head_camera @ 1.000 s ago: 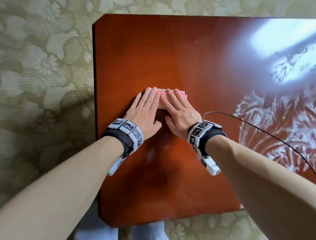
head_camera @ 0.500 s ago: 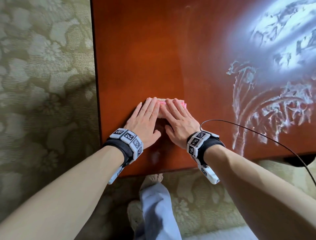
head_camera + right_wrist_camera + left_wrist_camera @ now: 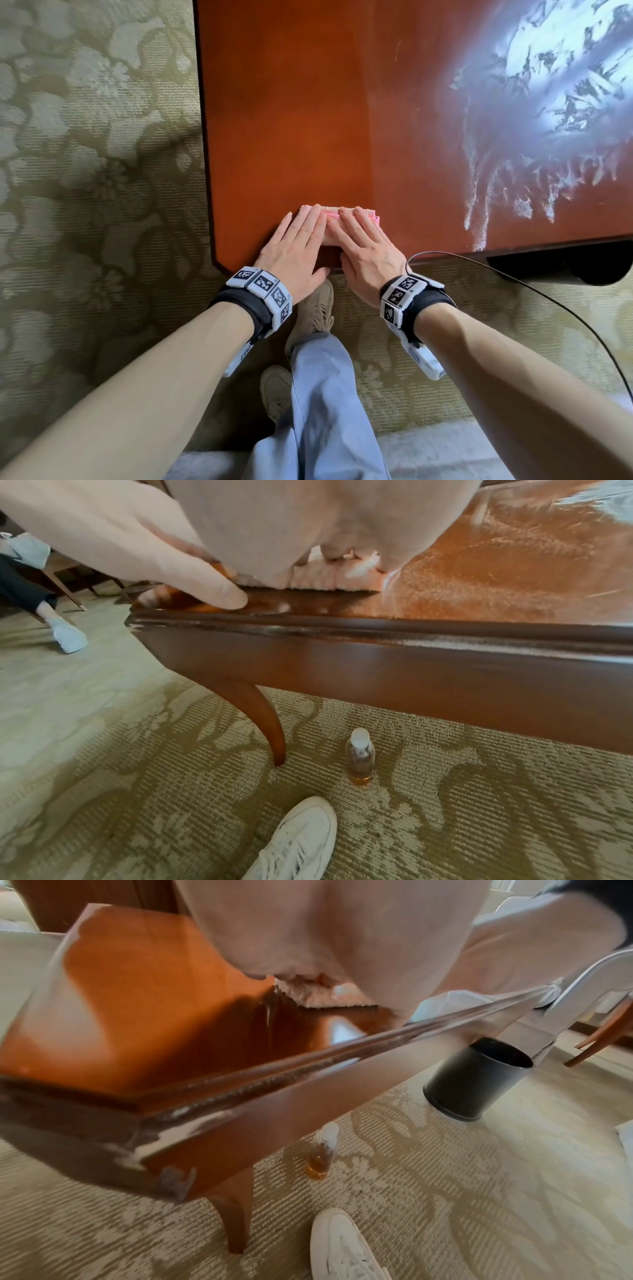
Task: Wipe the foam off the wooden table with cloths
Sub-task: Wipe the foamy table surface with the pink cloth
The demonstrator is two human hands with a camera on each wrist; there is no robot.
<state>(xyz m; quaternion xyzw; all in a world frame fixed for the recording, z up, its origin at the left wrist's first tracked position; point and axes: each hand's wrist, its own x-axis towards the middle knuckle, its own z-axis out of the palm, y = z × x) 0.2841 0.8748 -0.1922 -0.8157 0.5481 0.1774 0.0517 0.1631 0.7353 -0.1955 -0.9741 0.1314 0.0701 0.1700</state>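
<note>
While the folded cloth (image 3: 337, 224) sits at the near edge of the bench (image 3: 291, 120), close to its near-left corner, both hands lie flat on it side by side: left hand (image 3: 294, 250) and right hand (image 3: 364, 253), fingers straight and pressing down, nothing gripped. Cloth looks pale with a pink layer showing at its far-right corner; how many cloths are stacked I can't tell. Wood around it is clean. Foam (image 3: 534, 113) is well apart, on the right part of the bench, thick up in the glare, with streaks running down to the near edge (image 3: 479, 240). White residue also shows on the edge moulding near the corner (image 3: 171, 1134) in the left wrist view

Step, as I read it: end of a pull stroke at the edge, left section done. Next move should be lift or slide the cloth right and far, then drag through the foam. Cloth may be loaded, maybe refold

Below on the carpet: bottle (image 3: 359, 753), black bin (image 3: 476, 1077)
</note>
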